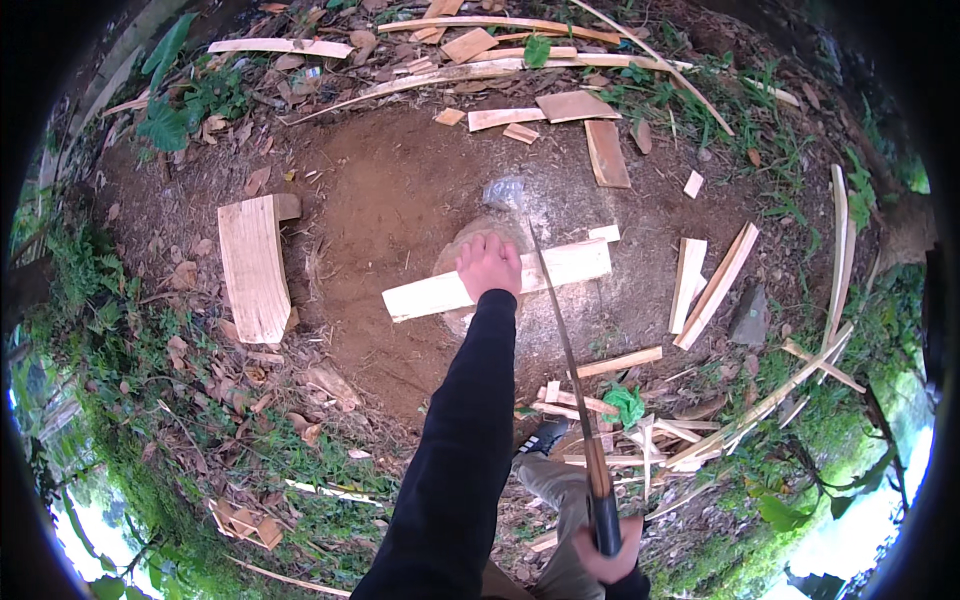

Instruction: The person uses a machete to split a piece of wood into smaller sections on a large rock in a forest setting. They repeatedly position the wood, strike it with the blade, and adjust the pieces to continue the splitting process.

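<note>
**Plank pinned on the stump, blade in the other hand**

Nearest to us, our right hand (608, 555) is clenched around the dark handle of a long machete (565, 360), whose thin blade runs up and away toward the middle of the scene, its tip blurred above the far edge of the stump. Just left of it our dark-sleeved left arm stretches out, and our left hand (488, 265) presses down flat on a pale wooden plank (430, 295), fingers curled over its far edge. The plank lies crosswise on a round stump (540, 320) set in bare brown earth. To the near right lies a heap of split wood strips (640, 430) with a scrap of green among them. Well to the left rests a broad pale board (253, 268). Farther off, short offcuts (575, 105) and long slats lie scattered among leaves.
</note>
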The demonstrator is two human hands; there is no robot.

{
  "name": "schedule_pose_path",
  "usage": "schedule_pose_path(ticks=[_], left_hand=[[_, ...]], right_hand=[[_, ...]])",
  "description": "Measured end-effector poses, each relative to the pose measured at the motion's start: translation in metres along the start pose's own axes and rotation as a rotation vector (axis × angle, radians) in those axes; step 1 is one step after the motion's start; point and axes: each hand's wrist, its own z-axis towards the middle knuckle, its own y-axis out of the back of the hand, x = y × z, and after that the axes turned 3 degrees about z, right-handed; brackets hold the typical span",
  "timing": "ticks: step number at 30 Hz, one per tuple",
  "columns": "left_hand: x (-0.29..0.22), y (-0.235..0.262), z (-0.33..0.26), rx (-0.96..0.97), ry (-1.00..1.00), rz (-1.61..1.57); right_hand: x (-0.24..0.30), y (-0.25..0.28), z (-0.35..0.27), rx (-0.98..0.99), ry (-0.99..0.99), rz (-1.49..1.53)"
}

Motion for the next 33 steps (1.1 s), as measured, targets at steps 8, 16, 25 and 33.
schedule_pose_path(ticks=[8, 16, 25, 33], left_hand=[[0.003, -0.002, 0.001, 0.086, -0.009, -0.003], [-0.003, -0.001, -0.003, 0.166, 0.038, -0.002], [0.003, 0.001, 0.000, -0.026, -0.022, -0.063], [-0.004, -0.006, -0.005, 0.128, -0.015, -0.044]], right_hand=[[-0.015, -0.040, 0.114, -0.105, 0.136, -0.018], [-0.029, -0.003, 0.044, 0.039, 0.124, -0.155], [-0.028, -0.002, -0.010, -0.064, 0.041, -0.063], [-0.015, -0.045, 0.173, -0.083, 0.123, -0.049]])
